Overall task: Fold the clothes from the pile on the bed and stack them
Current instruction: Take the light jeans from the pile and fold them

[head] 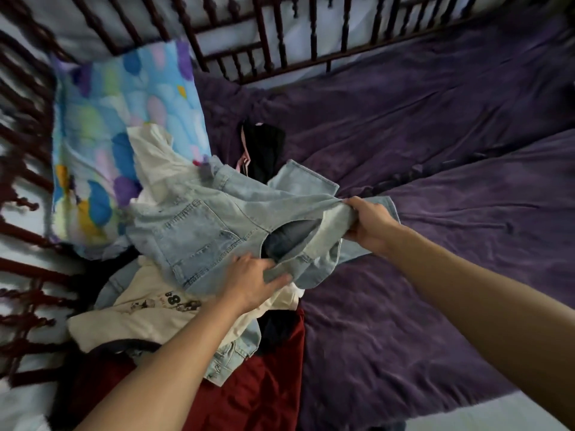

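Now, from the head view, both my hands are closed on the jeans, lifted just above the pile at the bed's left side. My left hand pinches the waistband near me; my right hand grips the same band farther out and to the right. The jeans' long axis runs away leftward toward the pillow, legs trailing over the pile. Bare purple blanket lies to the right, nearer my right hand, so I judge that's where they'll be spread.
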`<state>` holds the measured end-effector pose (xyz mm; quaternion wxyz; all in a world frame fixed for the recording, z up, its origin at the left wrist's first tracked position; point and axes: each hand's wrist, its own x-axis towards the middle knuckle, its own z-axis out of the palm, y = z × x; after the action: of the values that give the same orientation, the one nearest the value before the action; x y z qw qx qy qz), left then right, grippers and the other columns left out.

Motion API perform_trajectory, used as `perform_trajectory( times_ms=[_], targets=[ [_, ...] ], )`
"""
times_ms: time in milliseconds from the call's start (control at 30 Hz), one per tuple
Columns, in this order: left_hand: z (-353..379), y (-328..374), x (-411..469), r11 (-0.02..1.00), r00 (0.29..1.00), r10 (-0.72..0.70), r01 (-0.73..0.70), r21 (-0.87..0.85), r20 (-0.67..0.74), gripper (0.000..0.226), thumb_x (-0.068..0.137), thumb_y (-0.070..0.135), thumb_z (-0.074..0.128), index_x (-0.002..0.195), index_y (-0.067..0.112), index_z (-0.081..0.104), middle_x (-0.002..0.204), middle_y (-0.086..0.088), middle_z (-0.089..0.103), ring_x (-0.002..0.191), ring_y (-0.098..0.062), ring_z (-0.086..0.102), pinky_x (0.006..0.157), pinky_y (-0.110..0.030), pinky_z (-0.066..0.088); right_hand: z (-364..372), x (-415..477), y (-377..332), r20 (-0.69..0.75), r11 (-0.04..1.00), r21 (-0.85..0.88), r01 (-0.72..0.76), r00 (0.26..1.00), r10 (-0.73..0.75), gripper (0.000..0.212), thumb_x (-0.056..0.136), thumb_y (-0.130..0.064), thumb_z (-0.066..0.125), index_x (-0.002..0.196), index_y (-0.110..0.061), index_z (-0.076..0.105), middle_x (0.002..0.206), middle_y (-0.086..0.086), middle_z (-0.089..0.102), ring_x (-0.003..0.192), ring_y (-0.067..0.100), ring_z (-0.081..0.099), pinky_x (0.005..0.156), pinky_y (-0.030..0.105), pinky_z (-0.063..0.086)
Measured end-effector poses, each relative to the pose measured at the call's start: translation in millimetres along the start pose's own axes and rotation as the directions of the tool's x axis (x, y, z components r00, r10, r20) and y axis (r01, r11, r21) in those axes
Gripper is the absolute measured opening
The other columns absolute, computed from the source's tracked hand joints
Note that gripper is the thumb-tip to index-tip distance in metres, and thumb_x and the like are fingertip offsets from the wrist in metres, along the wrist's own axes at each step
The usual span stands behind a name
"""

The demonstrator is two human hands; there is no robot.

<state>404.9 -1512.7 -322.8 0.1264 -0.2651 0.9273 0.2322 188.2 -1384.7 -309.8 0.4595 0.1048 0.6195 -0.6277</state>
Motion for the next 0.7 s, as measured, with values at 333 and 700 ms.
perform_trajectory(
  times_ms=[333,700],
  targets=[
    [-76,90,-52,0.733,0.935,-0.146,-0.118,-0.67,-0.324,0.025,0.072,0.03,0.066,0.066,0.008,0.054,0.045,0.008,0.041,0.043,-0.008,0.032,0.048,-0.024,0.027,-31,-73,-46,0.027,0.995,-0.053,0.088,0.996,-0.086,0.013,0.091,-0.023,0.062,0.084,-0.014,0.058,0.074,0.006,0.052,0.057,0.017,0.053,0.049,0.024,0.049],
    [-111,144,-72,0.732,0.834,0.009,-0.382,-0.564,-0.552,0.05,0.086,0.027,0.067,0.061,-0.007,0.041,0.059,-0.004,0.032,0.056,-0.016,0.03,0.055,-0.031,0.026,-115,-89,2,0.319,0.303,-0.851,0.429,0.88,-0.351,0.048,0.079,0.001,0.056,0.124,-0.016,0.058,0.123,0.007,0.059,0.109,0.023,0.06,0.088,0.032,0.051]
  ],
)
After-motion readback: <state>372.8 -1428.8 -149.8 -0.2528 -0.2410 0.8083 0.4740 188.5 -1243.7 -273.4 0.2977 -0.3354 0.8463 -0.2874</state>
